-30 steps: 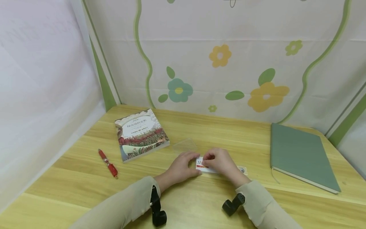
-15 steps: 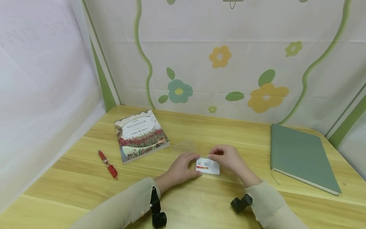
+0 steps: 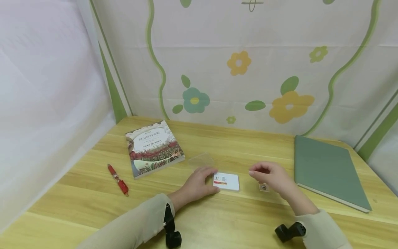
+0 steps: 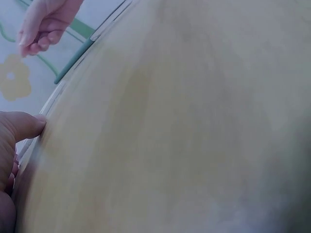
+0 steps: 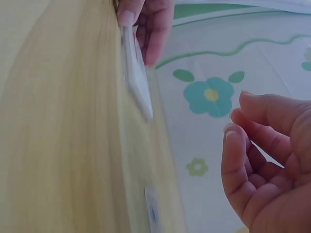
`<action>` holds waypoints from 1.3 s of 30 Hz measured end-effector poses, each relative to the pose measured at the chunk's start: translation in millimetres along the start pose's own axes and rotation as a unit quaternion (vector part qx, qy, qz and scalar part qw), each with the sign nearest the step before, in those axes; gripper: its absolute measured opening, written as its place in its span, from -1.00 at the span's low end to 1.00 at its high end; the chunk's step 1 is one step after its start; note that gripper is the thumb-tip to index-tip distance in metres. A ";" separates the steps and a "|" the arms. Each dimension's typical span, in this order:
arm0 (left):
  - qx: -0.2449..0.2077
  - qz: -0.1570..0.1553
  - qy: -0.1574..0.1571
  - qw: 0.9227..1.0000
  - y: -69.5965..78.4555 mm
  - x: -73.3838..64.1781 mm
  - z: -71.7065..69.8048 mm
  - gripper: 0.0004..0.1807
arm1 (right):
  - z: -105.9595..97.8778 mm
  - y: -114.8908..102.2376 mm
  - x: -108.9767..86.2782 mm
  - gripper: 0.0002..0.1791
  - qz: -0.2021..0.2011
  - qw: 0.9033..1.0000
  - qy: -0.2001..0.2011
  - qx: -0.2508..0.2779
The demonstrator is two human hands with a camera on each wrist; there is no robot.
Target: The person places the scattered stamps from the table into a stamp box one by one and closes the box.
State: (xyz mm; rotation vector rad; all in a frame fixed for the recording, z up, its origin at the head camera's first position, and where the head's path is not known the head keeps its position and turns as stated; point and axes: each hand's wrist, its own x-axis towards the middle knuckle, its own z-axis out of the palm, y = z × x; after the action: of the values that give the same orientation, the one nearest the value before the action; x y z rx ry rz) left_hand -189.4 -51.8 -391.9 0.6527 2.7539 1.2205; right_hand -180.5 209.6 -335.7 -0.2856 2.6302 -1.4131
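A stack of white business cards [image 3: 230, 182] with a U logo and a red strip lies in a shallow clear case. My left hand [image 3: 199, 183] grips the left end of it, thumb at the near edge and fingers at the far edge. To the right, my right hand [image 3: 276, 178] hovers above the table, fingers loosely bent, with nothing visible between thumb and index finger in the right wrist view. Partly behind that hand lies a small square picture piece [image 3: 264, 187]. A clear plastic lid [image 3: 201, 159] rests just beyond my left hand.
Back left on the wooden table [image 3: 199, 221] lies a paperback book [image 3: 155, 147], with a red pen [image 3: 118, 180] to its left. A green notebook [image 3: 328, 171] lies at the right. Printed curtains [image 3: 236, 83] enclose the back and sides.
My right hand has withdrawn from the top of the business cards and moved right, over the small square piece. My left hand has stayed at the cards' left end.
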 end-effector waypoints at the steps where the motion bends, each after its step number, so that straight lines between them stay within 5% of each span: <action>1: -0.001 -0.001 -0.001 1.000 0.1 -0.2 0.3 -0.33 | -3.0 3.1 -1.7 -0.60 0.004 1.000 0.000 -0.004; 18: 0.007 0.002 -0.003 1.000 1.1 0.1 0.9 -0.33 | -36.7 43.7 -25.6 -0.53 0.023 0.998 -0.030 -0.060; 39: 0.012 0.011 0.001 1.000 -1.5 -0.6 0.3 -0.33 | -16.0 63.4 -14.4 -0.63 0.025 0.997 0.012 -0.073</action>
State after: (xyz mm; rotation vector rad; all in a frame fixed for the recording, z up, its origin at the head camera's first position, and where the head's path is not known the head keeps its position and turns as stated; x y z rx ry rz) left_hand -189.3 -52.8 -393.3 0.6854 2.7745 1.1960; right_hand -176.2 260.1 -379.4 -0.2192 2.7447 -1.2179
